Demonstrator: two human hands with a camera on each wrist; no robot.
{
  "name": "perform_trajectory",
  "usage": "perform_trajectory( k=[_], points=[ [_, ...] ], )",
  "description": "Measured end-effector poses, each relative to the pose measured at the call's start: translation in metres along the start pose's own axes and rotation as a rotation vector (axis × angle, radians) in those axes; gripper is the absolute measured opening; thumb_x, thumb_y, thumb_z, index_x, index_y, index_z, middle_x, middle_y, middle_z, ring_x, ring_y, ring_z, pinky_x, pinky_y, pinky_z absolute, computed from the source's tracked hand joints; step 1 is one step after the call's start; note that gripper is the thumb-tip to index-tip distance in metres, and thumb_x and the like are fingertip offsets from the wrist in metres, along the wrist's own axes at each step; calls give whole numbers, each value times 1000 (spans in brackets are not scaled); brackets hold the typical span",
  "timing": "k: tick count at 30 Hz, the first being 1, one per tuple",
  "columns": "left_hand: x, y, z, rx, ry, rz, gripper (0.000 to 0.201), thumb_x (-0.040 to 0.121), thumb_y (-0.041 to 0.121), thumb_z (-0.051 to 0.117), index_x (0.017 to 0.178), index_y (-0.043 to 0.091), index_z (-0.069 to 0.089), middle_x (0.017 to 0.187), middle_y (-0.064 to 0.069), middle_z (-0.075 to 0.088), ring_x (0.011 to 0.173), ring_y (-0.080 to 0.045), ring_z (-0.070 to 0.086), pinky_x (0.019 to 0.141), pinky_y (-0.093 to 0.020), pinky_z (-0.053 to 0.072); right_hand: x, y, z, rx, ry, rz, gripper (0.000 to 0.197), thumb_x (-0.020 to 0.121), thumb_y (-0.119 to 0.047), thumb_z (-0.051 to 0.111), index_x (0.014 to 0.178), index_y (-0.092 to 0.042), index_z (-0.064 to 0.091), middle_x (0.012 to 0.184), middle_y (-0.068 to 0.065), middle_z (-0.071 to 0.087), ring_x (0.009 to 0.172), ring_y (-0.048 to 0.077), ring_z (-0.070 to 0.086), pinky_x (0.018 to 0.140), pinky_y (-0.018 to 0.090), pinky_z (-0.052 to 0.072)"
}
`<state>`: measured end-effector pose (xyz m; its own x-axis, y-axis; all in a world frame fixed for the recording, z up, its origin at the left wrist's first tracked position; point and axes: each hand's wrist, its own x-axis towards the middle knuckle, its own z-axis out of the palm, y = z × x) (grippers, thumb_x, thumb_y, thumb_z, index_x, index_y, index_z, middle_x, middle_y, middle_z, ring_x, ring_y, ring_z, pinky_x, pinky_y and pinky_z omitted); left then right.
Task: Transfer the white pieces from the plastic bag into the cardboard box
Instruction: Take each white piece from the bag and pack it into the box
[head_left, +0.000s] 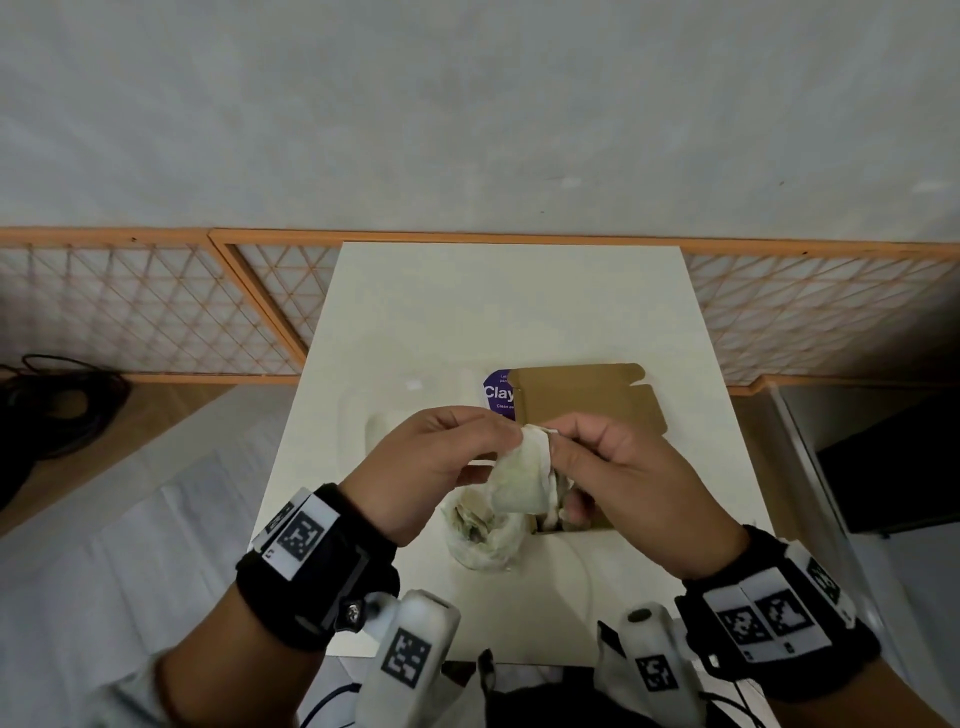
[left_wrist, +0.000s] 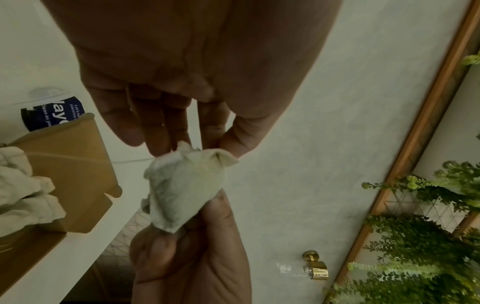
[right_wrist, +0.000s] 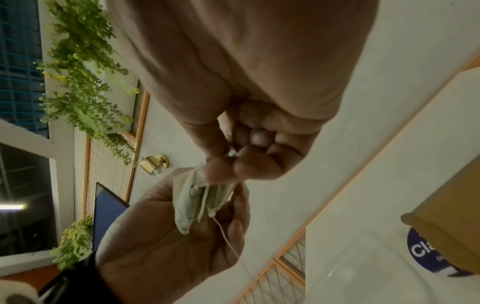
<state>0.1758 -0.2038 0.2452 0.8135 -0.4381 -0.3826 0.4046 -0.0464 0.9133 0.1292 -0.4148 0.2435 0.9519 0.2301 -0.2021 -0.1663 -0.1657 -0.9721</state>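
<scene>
Both hands hold one crumpled white piece (head_left: 521, 470) in the air above the near edge of the open cardboard box (head_left: 587, 400). My left hand (head_left: 488, 441) pinches its upper corner between thumb and fingertips (left_wrist: 218, 142). My right hand (head_left: 566, 449) pinches the other side, seen in the left wrist view (left_wrist: 197, 236) gripping the piece (left_wrist: 182, 189) from below. A thin thread (right_wrist: 228, 240) hangs from the piece (right_wrist: 192, 203). More white pieces (head_left: 485, 530) lie heaped under the hands; whether they sit in the bag or the box is unclear. The clear plastic bag (head_left: 410, 410) lies left of the box.
A purple round label (head_left: 497, 395) reading "Clay" shows at the box's left edge. The box's lid flap (head_left: 582, 376) lies open toward the far side. All this rests on a small white table (head_left: 509, 312); an orange lattice fence (head_left: 156, 306) runs behind it.
</scene>
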Motion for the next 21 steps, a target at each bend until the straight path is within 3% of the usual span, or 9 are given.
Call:
perform_trajectory(
  k=[2, 5, 7, 9, 14, 16, 18, 21],
  points=[
    [1, 0, 1, -18, -3, 3, 38, 84, 27, 68, 101, -7, 72, 100, -17, 73, 90, -23, 67, 81, -31, 53, -3, 1, -1, 69, 15, 27, 25, 108, -22, 52, 109, -9, 74, 77, 7, 69, 61, 18, 64, 62, 32, 53],
    [1, 0, 4, -44, -13, 5, 37, 86, 27, 69, 102, -6, 72, 98, -21, 67, 88, -27, 62, 78, -31, 54, -6, 1, -2, 158, 40, 39, 29, 103, -33, 57, 111, -11, 75, 90, 20, 73, 70, 23, 70, 71, 45, 56],
    [2, -1, 6, -71, -12, 1, 37, 87, 27, 69, 105, -6, 73, 100, -22, 68, 90, -30, 63, 81, -35, 55, -7, 1, -2, 139, 5, 28, 27, 98, -33, 65, 112, -12, 74, 94, 22, 74, 72, 23, 70, 71, 40, 57],
    [3, -1, 9, -105, -3, -7, 40, 87, 28, 69, 108, -5, 74, 101, -22, 69, 92, -31, 65, 86, -38, 55, -6, 4, -2, 149, 1, 36, 22, 96, -25, 69, 113, -11, 73, 94, 14, 78, 69, 21, 65, 67, 34, 56],
    [0, -3, 15, -140, -14, 11, 53, 87, 48, 71, 114, 3, 74, 108, -15, 75, 97, -25, 70, 95, -45, 55, -5, 11, -4, 156, 87, 46, 13, 101, -19, 66, 107, -9, 73, 87, 11, 76, 58, 21, 60, 64, 39, 52],
    [-1, -6, 17, -101, 25, 75, 46, 77, 45, 82, 107, 11, 74, 104, -9, 73, 94, -25, 69, 94, -53, 55, -4, 12, -5, 140, 115, 36, 13, 102, -19, 65, 107, -10, 72, 84, 9, 75, 60, 24, 64, 60, 36, 51],
    [1, -12, 20, -50, 116, 140, 41, 75, 41, 85, 97, 10, 70, 97, -11, 72, 88, -29, 67, 94, -63, 54, -4, 13, -6, 137, 130, 27, 13, 103, -18, 63, 109, -11, 72, 87, 11, 75, 63, 24, 67, 57, 29, 52],
    [4, -18, 24, 34, 229, 203, 35, 82, 42, 82, 91, 10, 70, 89, -16, 72, 79, -28, 65, 85, -56, 58, -2, 15, -8, 135, 152, 28, 14, 105, -15, 59, 111, -11, 71, 94, 14, 77, 67, 22, 71, 59, 26, 55]
  ],
)
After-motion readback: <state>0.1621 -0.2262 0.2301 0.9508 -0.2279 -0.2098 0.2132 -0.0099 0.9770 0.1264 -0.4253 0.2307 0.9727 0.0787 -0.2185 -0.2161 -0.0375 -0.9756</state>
